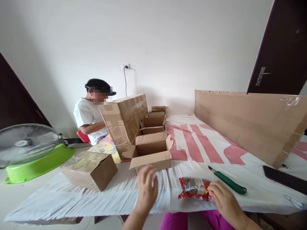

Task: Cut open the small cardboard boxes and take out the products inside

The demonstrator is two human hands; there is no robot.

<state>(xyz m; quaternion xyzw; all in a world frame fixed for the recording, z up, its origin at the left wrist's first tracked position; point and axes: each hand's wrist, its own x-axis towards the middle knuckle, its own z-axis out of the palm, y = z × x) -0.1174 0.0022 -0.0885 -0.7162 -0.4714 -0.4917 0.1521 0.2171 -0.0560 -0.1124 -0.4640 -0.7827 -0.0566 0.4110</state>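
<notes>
My right hand point(224, 198) grips the right end of a red plastic packet point(194, 188) with a clear window, which lies near the table's front edge. Dark contents show through the window, but I cannot make out what they are. My left hand point(146, 188) is raised with its fingers loosely apart and nothing in them. Just beyond it stands an open cardboard box point(151, 158) with its flaps up; the inside is mostly in shadow. To the right of the packet lies a green utility knife point(230, 182), its blade pointing away to the left.
Behind the open box, more open boxes point(153, 121) run in a row beside stacked cartons point(124, 121). A taped box point(90, 169) sits at left. A cardboard panel point(244, 124) and black phone point(285, 179) are at right. Another person point(88, 115) sits behind the cartons; a fan point(28, 143) stands left.
</notes>
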